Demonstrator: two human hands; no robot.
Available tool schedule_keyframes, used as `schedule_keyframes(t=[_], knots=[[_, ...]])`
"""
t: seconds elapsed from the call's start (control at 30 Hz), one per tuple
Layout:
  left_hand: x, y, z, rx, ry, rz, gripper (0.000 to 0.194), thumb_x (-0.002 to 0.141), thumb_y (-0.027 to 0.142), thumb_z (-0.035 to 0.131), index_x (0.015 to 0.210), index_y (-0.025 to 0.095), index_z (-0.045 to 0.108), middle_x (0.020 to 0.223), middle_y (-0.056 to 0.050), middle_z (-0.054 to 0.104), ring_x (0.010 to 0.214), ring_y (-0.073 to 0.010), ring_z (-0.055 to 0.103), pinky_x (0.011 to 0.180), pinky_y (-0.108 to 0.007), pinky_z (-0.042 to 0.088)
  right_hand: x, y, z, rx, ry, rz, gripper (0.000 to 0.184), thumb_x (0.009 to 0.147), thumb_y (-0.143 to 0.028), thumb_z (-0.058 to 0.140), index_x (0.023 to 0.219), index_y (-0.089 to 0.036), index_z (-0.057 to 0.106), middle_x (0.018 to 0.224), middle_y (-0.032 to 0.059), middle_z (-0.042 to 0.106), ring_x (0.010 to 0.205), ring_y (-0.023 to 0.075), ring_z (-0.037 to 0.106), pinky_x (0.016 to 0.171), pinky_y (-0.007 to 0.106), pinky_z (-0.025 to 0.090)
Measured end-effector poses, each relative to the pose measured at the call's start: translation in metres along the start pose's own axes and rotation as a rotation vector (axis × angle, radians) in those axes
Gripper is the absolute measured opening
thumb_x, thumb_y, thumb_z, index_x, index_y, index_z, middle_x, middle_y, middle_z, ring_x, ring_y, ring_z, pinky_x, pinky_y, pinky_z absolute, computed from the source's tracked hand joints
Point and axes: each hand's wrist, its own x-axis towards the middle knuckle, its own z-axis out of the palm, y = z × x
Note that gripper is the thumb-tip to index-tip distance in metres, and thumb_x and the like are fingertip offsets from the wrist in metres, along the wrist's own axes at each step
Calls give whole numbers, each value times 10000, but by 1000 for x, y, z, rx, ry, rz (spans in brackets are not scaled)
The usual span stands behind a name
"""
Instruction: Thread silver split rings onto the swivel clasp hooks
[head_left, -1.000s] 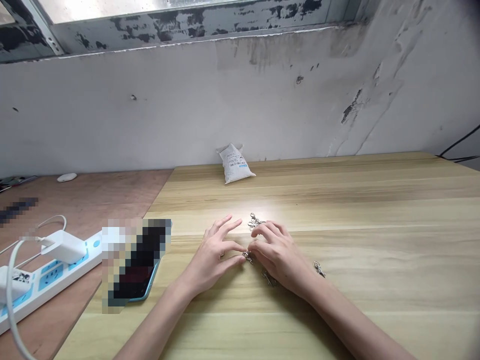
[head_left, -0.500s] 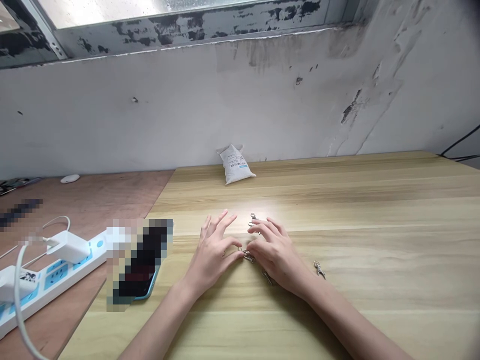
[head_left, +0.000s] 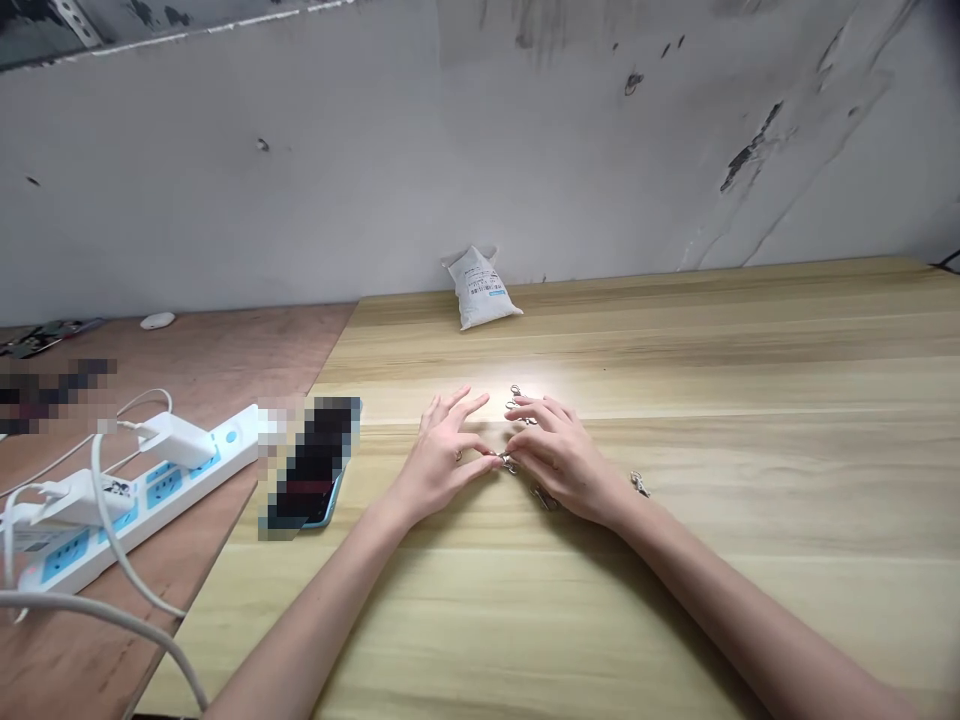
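A small silvery swivel clasp [head_left: 509, 464] is between my two hands, low over the wooden table. The thumb and index finger of my left hand [head_left: 439, 460] pinch its left end, while the other fingers stay spread. From the other side, my right hand [head_left: 566, 460] grips it with curled fingers that partly cover it. Beyond the right fingertips lies a little group of similar metal clasps [head_left: 516, 400], partly hidden. Another clasp [head_left: 545, 498] lies under the right palm, and a further metal clasp [head_left: 640, 484] rests beside the right wrist.
A white labelled plastic packet [head_left: 484, 293] stands near the wall at the back. On the left are a phone [head_left: 330, 500], partly blurred out, and a white power strip [head_left: 154, 520] with chargers and cables. The pale wooden table [head_left: 750, 400] meets a reddish board [head_left: 262, 345].
My view has tilted downward, so everything sits higher in the picture. My left fingertips, slightly apart from the right ones half a second ago, have come close to them again at the clasp.
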Motion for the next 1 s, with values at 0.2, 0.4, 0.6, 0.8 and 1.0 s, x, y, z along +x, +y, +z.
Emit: schedule_keyframes(t=[0.2, 0.4, 0.6, 0.8, 1.0], knots=[[1, 0, 0, -26, -5, 10, 158, 888, 342, 627, 836, 255, 749, 1477, -49, 464, 1454, -286, 255, 1146, -634, 205, 0, 1, -3, -16, -23, 39, 126, 922, -188, 538, 875, -233, 646, 1166, 89, 618, 1242, 275, 485, 1008, 507, 385], [2, 1, -4, 47, 22, 41, 154, 891, 316, 623, 824, 247, 743, 1477, -54, 464, 1454, -283, 259, 1147, -634, 211, 0, -3, -4, -25, -65, 88, 127, 923, -190, 527, 880, -233, 639, 1165, 85, 620, 1231, 265, 496, 1018, 496, 382], [6, 15, -9, 401, 187, 230, 217, 905, 225, 581, 725, 200, 700, 1477, -60, 468, 1436, -283, 308, 1184, -635, 107, 2, -7, -5, -2, -91, 144, 153, 934, -205, 501, 844, -215, 625, 1124, 80, 627, 1259, 267, 471, 1069, 503, 332], [6, 23, -12, 528, 132, 292, 252, 881, 143, 552, 650, 186, 644, 1505, -57, 429, 1446, -291, 292, 1199, -640, 53, 2, -6, -5, -14, -112, 135, 160, 941, -199, 477, 840, -212, 601, 1100, 82, 626, 1258, 262, 471, 1062, 509, 340], [4, 20, -15, 415, 153, 220, 204, 869, 159, 586, 701, 208, 692, 1480, -38, 461, 1427, -309, 325, 1193, -644, 89, 2, -5, -7, -40, -74, 105, 160, 941, -185, 459, 885, -223, 603, 1123, 90, 621, 1265, 263, 470, 1064, 524, 340]])
